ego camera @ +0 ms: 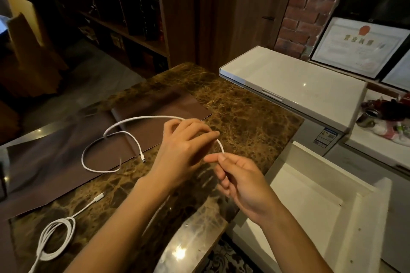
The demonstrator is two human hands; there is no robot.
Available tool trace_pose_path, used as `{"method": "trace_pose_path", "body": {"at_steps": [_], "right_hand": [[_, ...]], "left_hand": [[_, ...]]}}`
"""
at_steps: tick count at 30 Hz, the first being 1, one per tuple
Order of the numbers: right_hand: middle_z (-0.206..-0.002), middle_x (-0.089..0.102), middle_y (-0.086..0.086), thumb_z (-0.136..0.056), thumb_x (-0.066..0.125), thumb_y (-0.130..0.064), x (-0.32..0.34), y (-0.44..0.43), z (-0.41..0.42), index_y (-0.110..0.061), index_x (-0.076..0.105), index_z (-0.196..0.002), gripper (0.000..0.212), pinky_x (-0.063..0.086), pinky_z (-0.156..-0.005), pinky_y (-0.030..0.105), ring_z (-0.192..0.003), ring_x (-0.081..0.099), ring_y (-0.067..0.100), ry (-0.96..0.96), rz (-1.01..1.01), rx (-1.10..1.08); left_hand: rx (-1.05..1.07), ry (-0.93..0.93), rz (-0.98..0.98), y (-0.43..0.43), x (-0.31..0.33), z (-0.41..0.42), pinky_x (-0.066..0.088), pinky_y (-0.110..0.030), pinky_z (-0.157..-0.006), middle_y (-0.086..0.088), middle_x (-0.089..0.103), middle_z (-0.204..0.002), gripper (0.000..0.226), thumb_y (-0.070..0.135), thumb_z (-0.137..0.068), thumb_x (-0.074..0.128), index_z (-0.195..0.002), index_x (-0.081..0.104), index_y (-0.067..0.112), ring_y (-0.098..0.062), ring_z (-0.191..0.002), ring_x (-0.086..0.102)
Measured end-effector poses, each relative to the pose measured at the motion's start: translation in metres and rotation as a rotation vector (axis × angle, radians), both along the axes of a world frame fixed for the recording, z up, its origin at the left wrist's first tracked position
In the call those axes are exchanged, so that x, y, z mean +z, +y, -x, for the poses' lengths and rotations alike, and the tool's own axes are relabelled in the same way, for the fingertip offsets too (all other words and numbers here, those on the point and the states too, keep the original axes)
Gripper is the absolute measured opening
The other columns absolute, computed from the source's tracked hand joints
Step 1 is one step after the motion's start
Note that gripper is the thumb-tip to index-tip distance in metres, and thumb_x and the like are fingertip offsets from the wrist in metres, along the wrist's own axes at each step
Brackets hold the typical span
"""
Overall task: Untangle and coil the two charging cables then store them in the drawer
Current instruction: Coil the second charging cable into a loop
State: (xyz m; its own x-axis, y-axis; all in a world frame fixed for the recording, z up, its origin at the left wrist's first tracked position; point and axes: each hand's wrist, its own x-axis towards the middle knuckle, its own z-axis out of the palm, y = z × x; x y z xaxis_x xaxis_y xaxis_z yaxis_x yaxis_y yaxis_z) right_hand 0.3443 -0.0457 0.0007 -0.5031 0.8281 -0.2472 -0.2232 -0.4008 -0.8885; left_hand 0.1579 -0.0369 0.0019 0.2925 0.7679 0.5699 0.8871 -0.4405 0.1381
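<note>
Nearest on the worktop, at its lower-left corner, lies the coiled cable. It is wound into a few loops, with one plug trailing out toward the centre, well apart from both hands. It looks finished and waits only to be stored.

Further in, both hands work over the middle of the worktop. The right hand pinches one end of the loose cable between thumb and forefinger. The left hand, just beyond it and to the left, has its fingers curled over the same cable a little way along. Its back hides the exact grip.

From the left hand the loose cable arcs out to the left, doubles back, and sags in a wide open loop onto the brown mat. Its free plug rests at the mat's near edge. So the slack lies wholly to the left of the hands, running left to right, and the left hand is nearer it. Judging by this, coiling has only begun. The left hand would likely gather the slack toward the fixed end in the right.

The open drawer sits just right of the right hand, below the worktop's edge.
</note>
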Motion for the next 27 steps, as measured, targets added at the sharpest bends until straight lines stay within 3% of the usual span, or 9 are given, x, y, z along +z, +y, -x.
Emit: {"method": "trace_pose_path", "body": {"at_steps": [4, 7, 9, 11, 14, 17, 20, 24, 27], "right_hand": [[-0.059, 0.042, -0.001, -0.099, 0.05, -0.023, 0.007, 0.001, -0.002, 0.002, 0.071, -0.108, 0.034, 0.026, -0.043, 0.021, -0.045, 0.034, 0.006, 0.292, 0.212, 0.023], [-0.053, 0.037, -0.005, -0.104, 0.044, -0.031, 0.011, 0.004, -0.006, 0.001, 0.071, -0.103, 0.042, 0.018, -0.042, 0.022, -0.041, 0.03, 0.004, 0.395, 0.281, 0.013], [-0.051, 0.034, -0.006, -0.105, 0.044, -0.034, 0.015, 0.006, -0.007, 0.0, 0.069, -0.103, 0.042, 0.016, -0.041, 0.022, -0.039, 0.027, 0.003, 0.36, 0.231, -0.025], [-0.051, 0.033, -0.007, -0.103, 0.046, -0.032, 0.018, 0.007, -0.008, 0.0, 0.067, -0.104, 0.038, 0.015, -0.039, 0.022, -0.038, 0.025, 0.003, 0.299, 0.157, -0.056], [-0.05, 0.034, -0.006, -0.1, 0.048, -0.032, 0.024, 0.008, -0.011, -0.001, 0.068, -0.101, 0.037, 0.016, -0.039, 0.022, -0.038, 0.025, 0.003, 0.261, 0.104, -0.08], [-0.053, 0.037, -0.004, -0.097, 0.049, -0.031, 0.029, 0.009, -0.017, 0.0, 0.07, -0.103, 0.038, 0.021, -0.04, 0.021, -0.04, 0.029, 0.004, 0.284, 0.104, -0.108], [-0.055, 0.037, -0.003, -0.098, 0.048, -0.03, 0.032, 0.009, -0.021, 0.0, 0.071, -0.106, 0.039, 0.023, -0.041, 0.021, -0.042, 0.029, 0.005, 0.274, 0.104, -0.126], [-0.054, 0.035, -0.004, -0.096, 0.05, -0.031, 0.031, 0.005, -0.019, 0.0, 0.071, -0.105, 0.039, 0.019, -0.04, 0.021, -0.04, 0.027, 0.004, 0.264, 0.103, -0.092], [-0.056, 0.035, -0.003, -0.095, 0.053, -0.03, 0.032, 0.003, -0.016, 0.002, 0.069, -0.11, 0.039, 0.02, -0.041, 0.022, -0.042, 0.028, 0.005, 0.268, 0.071, -0.069]], "left_hand": [[0.093, 0.095, -0.077, 0.004, 0.004, -0.004, 0.014, -0.071, -0.113, 0.007, 0.067, -0.131, 0.03, 0.037, -0.1, 0.053, -0.124, 0.07, 0.03, -0.023, -0.139, 0.05], [0.172, 0.079, 0.036, 0.005, 0.001, -0.007, 0.035, -0.062, -0.106, -0.002, 0.056, -0.148, 0.037, 0.039, -0.102, 0.045, -0.132, 0.066, 0.029, -0.025, -0.141, 0.048], [0.207, 0.059, 0.236, 0.002, -0.001, -0.016, 0.048, -0.051, -0.098, -0.011, 0.042, -0.159, 0.048, 0.044, -0.102, 0.034, -0.137, 0.061, 0.025, -0.029, -0.141, 0.047], [0.186, 0.055, 0.411, -0.002, -0.002, -0.029, 0.052, -0.047, -0.1, -0.011, 0.038, -0.16, 0.053, 0.046, -0.103, 0.027, -0.141, 0.055, 0.023, -0.03, -0.14, 0.048], [0.144, 0.124, 0.376, -0.007, -0.005, -0.041, 0.046, -0.041, -0.096, 0.005, 0.063, -0.128, 0.045, 0.044, -0.105, 0.023, -0.128, 0.059, 0.029, -0.02, -0.116, 0.06], [0.055, -0.094, 0.378, -0.007, -0.004, -0.046, 0.043, -0.036, -0.097, 0.008, 0.069, -0.095, 0.037, 0.039, -0.104, 0.03, -0.107, 0.064, 0.027, -0.012, -0.091, 0.061], [-0.016, -0.399, 0.429, -0.009, -0.006, -0.049, 0.05, -0.031, -0.081, 0.006, 0.068, -0.092, 0.024, 0.029, -0.105, 0.045, -0.108, 0.067, 0.021, -0.007, -0.084, 0.06], [-0.025, -0.532, 0.431, -0.014, -0.018, -0.054, 0.054, -0.038, -0.08, 0.002, 0.07, -0.094, 0.023, 0.027, -0.105, 0.046, -0.11, 0.068, 0.021, -0.011, -0.087, 0.065], [-0.049, -0.612, 0.49, -0.021, -0.016, -0.064, 0.056, -0.032, -0.076, 0.006, 0.072, -0.089, 0.018, 0.015, -0.101, 0.053, -0.099, 0.069, 0.021, -0.008, -0.083, 0.067]]}}
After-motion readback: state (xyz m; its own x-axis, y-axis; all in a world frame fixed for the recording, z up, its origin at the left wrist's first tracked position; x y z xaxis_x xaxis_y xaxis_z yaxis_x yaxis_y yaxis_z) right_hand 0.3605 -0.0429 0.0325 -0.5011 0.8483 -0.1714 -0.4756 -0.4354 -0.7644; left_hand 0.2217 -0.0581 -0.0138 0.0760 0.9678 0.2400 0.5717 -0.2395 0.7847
